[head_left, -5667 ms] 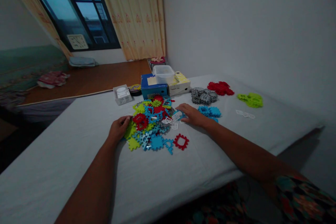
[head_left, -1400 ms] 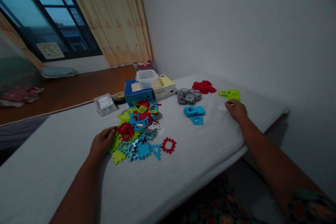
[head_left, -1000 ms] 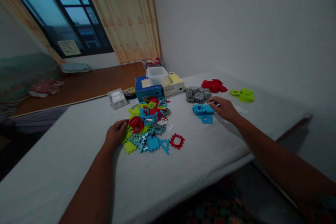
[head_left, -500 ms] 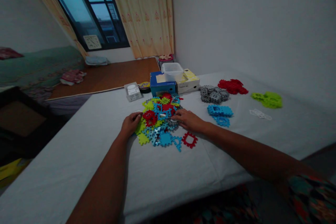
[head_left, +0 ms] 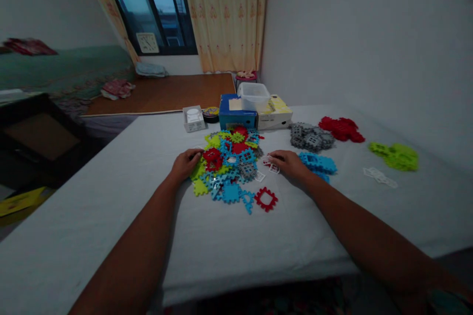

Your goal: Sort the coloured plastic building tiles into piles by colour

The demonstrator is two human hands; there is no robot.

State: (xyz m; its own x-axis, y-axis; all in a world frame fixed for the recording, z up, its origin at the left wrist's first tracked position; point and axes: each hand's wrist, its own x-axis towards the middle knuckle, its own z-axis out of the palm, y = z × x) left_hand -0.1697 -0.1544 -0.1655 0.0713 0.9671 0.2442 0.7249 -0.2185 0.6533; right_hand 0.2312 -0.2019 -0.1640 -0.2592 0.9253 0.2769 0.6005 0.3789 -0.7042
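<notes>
A mixed pile of toothed plastic building pieces (head_left: 231,160) in lime, blue, red and grey lies on the white-covered table. At the pile's left edge rests my left hand (head_left: 185,165), fingers curled together; a bit of white shows by its fingertips, but what they grip is unclear. Right of the pile, my right hand (head_left: 290,165) pinches small white lattice pieces (head_left: 274,168) between thumb and fingers. Another white lattice piece (head_left: 260,176) lies beside the pile. Nearer to me are a red square frame piece (head_left: 266,199) and a blue triangular piece (head_left: 248,200).
Sorted heaps lie to the right: grey (head_left: 311,137), red (head_left: 342,129), blue (head_left: 318,162), lime (head_left: 395,155) and white pieces (head_left: 380,177). Behind the pile stand a blue box (head_left: 237,119), a yellow-white box (head_left: 275,114), a clear tub (head_left: 254,96) and a small white box (head_left: 194,120).
My right hand has moved right, away from the pile, with white lattice pieces in its fingers. The left hand stays at the pile's left edge. The camera view has shifted somewhat.
</notes>
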